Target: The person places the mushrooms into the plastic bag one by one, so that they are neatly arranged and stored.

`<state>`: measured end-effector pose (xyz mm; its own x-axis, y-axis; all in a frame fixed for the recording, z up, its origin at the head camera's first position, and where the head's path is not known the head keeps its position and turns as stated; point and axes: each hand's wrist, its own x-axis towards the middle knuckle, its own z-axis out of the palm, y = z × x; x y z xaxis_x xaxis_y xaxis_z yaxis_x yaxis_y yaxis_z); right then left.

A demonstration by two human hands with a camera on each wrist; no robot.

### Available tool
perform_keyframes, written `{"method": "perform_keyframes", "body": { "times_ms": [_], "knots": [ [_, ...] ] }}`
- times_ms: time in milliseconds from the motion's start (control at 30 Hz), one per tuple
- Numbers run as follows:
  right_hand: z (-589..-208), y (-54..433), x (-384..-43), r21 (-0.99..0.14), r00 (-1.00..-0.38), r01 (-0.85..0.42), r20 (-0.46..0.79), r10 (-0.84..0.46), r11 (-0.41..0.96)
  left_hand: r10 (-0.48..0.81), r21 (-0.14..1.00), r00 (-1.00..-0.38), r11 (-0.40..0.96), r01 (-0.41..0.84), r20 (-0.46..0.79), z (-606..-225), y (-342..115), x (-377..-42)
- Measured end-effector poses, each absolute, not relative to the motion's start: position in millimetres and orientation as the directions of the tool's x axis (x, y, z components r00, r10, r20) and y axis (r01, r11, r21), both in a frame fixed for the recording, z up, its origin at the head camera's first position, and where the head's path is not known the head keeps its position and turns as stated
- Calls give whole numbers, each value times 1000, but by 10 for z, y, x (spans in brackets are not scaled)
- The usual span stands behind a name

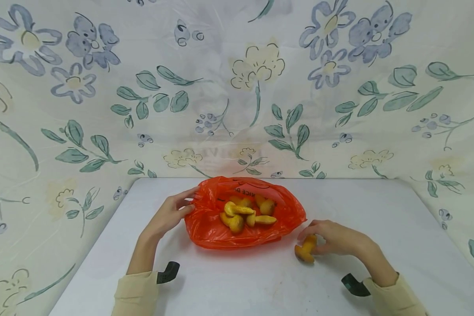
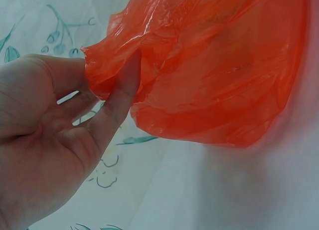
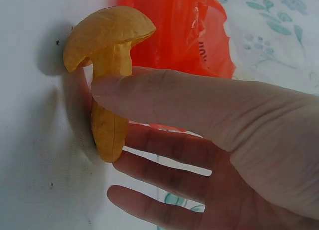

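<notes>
A red plastic bag (image 1: 217, 239) lies on the table with its mouth spread wide. Several yellow-brown mushrooms (image 1: 237, 224) are inside it. At the bag's left end, my left hand (image 1: 170, 217) pinches the edge of the plastic between thumb and fingers; the left wrist view shows the thumb (image 2: 117, 103) on the outside of the film. To the right of the bag, my right hand (image 1: 332, 237) holds one mushroom (image 1: 306, 250) by its stem. In the right wrist view the thumb presses across the stem of this mushroom (image 3: 109, 30), and its cap points away from the palm.
The white table (image 1: 229, 281) carries a few small dark specks near the front right. Behind it hangs a flower-printed cloth (image 1: 221, 96), which also covers both sides. Black wrist mounts stick out at the left sleeve (image 1: 136, 292) and the right sleeve (image 1: 395, 296).
</notes>
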<state>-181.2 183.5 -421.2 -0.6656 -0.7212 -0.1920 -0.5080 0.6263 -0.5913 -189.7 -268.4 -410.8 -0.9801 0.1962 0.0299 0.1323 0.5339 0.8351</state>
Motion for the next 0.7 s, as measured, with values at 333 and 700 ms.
{"method": "perform_keyframes", "body": {
  "times_ms": [333, 700],
  "knots": [
    [-4225, 1854, -1812, -539, -700, -506, -199, -686, 673, 193, 840, -981, 526, 133, 35, -4094, -2677, -1882],
    [-4243, 1931, -1821, -542, -736, -462, -206, -645, 701, 185, 843, -982, 523, 124, 30, -4073, -2682, -1866]
  ]
}}
